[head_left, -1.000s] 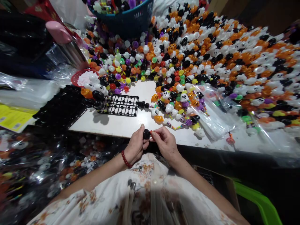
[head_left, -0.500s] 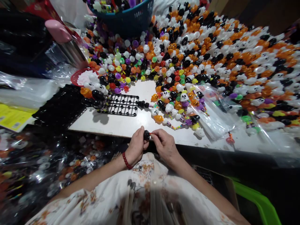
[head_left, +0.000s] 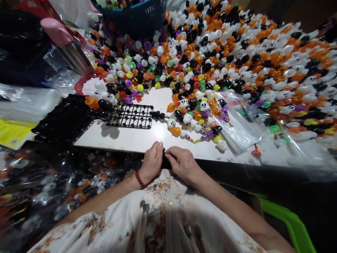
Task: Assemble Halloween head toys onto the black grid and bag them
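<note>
At the front edge of the white table [head_left: 126, 141], my left hand [head_left: 152, 162] is closed around a small black piece [head_left: 163, 151], most of it hidden by the fingers. My right hand [head_left: 181, 162] is close beside it, thumb and fingertips pinched against the piece's right side; what exactly they grip is too small to tell. Beyond the hands lies a black grid rack [head_left: 133, 116] with a black ribbed piece [head_left: 158, 115] at its right end. White ghost and orange pumpkin pieces [head_left: 175, 131] lie to the right of it.
A large heap of orange, white and black pieces [head_left: 237, 56] covers the back and right. A blue basket [head_left: 134, 17], a pink-lidded flask [head_left: 76, 58] and a red basket [head_left: 78, 86] stand behind. Clear plastic bags [head_left: 237, 130] lie at right, a green rim [head_left: 286, 218] lower right.
The black piece, visible between my hands before, is now mostly covered by my left hand. The orange bit at my right fingertips no longer shows. The whole view has shifted slightly.
</note>
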A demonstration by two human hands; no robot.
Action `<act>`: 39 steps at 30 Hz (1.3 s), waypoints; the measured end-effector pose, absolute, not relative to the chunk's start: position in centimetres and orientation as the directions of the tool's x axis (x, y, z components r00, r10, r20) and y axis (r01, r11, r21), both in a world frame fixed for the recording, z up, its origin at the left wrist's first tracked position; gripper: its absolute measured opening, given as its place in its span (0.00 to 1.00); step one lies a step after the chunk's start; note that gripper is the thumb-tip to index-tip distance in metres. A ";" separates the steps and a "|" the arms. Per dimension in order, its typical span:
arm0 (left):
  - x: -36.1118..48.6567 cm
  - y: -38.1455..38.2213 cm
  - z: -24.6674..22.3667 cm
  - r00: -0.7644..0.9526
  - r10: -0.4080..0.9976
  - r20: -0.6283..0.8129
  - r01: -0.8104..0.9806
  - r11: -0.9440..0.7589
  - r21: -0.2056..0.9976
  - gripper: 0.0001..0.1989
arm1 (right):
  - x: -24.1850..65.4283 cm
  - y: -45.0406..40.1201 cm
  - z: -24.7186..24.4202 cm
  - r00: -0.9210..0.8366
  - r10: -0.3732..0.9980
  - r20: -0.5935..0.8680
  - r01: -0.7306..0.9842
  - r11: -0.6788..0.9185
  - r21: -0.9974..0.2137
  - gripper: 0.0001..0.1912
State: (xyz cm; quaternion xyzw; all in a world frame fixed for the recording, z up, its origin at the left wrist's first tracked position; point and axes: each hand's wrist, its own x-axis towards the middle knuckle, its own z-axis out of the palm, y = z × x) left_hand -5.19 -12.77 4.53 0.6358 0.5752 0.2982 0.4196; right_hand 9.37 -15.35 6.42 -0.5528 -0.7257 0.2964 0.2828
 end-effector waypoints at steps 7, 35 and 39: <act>-5.5 -11.5 5.1 0.211 0.934 -0.288 0.157 0.258 0.953 0.21 | 9.8 -14.3 6.8 -0.138 0.988 -0.072 0.333 -0.022 -0.943 0.05; -5.5 -10.9 6.8 0.433 0.839 -0.329 -0.237 0.458 0.857 0.13 | 10.5 -13.3 6.1 -0.073 0.988 -0.134 -0.068 -0.139 -0.988 0.12; -5.9 -10.9 7.0 0.461 0.818 -0.345 -0.242 0.490 0.838 0.10 | 10.6 -13.4 5.8 -0.098 0.970 -0.224 -0.228 -0.241 -0.944 0.15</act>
